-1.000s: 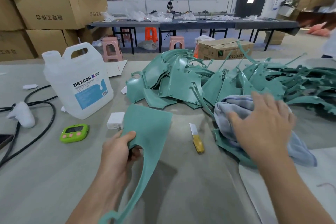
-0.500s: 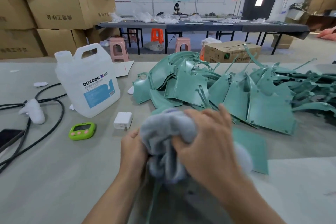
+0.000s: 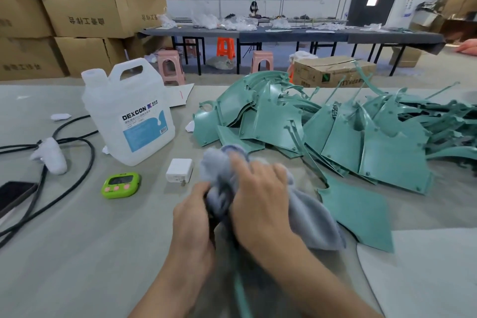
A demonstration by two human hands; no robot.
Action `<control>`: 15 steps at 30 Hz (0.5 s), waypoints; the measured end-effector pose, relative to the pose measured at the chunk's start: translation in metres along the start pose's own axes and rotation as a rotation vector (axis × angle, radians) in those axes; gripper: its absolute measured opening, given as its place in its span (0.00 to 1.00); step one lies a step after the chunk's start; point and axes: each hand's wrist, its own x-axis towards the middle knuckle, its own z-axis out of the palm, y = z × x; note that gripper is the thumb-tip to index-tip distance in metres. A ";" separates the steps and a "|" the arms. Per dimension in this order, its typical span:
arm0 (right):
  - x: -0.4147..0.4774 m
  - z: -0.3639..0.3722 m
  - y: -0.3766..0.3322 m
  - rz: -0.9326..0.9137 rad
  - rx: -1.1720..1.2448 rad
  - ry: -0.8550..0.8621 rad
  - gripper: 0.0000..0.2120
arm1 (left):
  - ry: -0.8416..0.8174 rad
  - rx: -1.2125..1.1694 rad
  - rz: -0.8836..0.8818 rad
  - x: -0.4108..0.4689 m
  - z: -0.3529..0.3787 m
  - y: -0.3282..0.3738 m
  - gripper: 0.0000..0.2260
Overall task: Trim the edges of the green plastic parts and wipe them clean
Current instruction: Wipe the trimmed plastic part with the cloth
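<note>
My left hand holds a green plastic part, mostly hidden under a grey cloth. Only the part's thin green strip shows, running down between my forearms. My right hand grips the cloth and presses it over the part. Both hands are blurred. A large pile of green plastic parts fills the table behind and to the right. One flat green part lies on the table just right of the cloth.
A white DEXCON jug stands at the left. Near it are a green timer, a white charger, black cables and a phone. A pale sheet covers the near right corner. Cardboard boxes are stacked behind.
My right hand lifted the grey cloth off the pile and brought it onto the part held in my left hand. Over the last half second the cloth spread out to the right.
</note>
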 end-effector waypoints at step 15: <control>0.041 -0.058 0.052 0.747 1.009 -0.071 0.09 | 0.099 -0.108 -0.068 0.006 -0.018 0.035 0.05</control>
